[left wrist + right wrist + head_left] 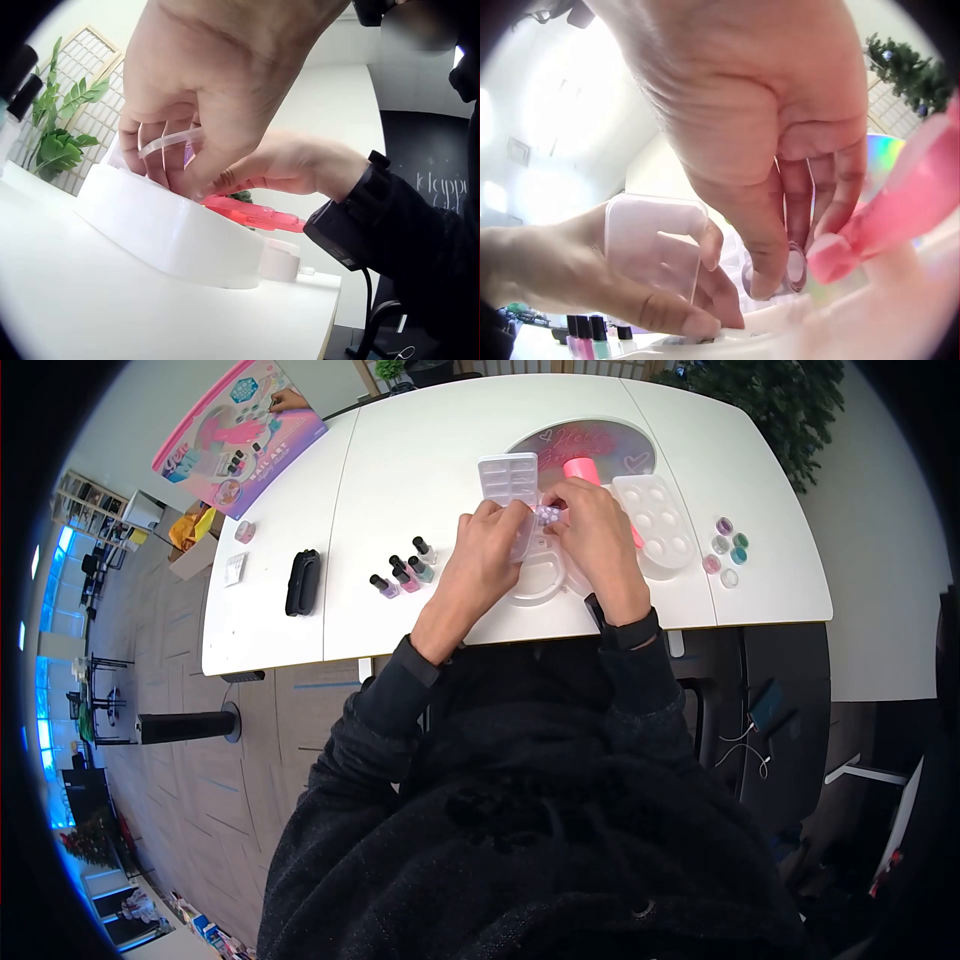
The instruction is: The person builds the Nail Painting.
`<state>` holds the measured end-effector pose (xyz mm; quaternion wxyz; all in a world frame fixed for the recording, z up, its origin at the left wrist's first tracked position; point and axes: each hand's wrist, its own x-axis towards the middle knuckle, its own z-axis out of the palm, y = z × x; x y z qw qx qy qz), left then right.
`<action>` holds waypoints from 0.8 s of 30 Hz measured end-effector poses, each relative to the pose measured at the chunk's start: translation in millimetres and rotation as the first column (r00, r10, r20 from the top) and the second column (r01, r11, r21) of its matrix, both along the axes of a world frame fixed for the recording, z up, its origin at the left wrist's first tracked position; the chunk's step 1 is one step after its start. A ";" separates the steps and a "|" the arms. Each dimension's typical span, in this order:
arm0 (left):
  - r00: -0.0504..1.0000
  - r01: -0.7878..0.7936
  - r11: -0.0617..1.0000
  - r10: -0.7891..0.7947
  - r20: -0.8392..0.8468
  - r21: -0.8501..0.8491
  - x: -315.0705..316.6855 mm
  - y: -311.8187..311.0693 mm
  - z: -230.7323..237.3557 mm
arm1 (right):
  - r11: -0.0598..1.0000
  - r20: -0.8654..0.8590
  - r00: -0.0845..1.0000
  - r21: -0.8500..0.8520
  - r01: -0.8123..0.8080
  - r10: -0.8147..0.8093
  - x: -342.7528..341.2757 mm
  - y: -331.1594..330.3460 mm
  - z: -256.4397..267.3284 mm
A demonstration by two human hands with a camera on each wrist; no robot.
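Observation:
A clear compartment box [508, 478] tilts up over the white base [538, 582] [172, 225]. The left hand [484, 555] [217, 82] [592, 270] curls its fingers and thumb round the clear plastic [171, 141] [652, 244]. Between thumb and fingers, the right hand [600, 545] [289, 161] [757, 112] pinches a small round clear piece [796, 268], close to the left fingertips. Pale purple beads or gems [548, 515] show between the hands in the head view. Beside the right hand is a pink model hand [580, 470] [251, 214] [900, 202].
Several polish bottles [402, 572] stand left of the hands, with a black case [303, 582] farther left. A white palette [655, 525] and several small glitter pots [722, 545] lie to the right. An oval sign [600, 440] and a large box [240, 435] are behind.

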<state>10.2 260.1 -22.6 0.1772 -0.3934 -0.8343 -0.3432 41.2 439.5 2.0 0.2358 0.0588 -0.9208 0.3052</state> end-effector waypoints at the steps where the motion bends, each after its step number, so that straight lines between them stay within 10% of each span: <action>1: 1.000 -0.003 1.000 0.003 -0.024 0.004 0.4 -1.2 2.2 | 1.000 -0.009 1.000 -0.004 -0.029 0.029 -1.8 1.0 -2.6; 24: 0.989 -0.126 0.989 0.131 0.075 -0.078 3.4 -16.6 14.6 | 0.996 -0.083 0.993 0.036 -0.080 0.083 -4.3 -14.7 -18.6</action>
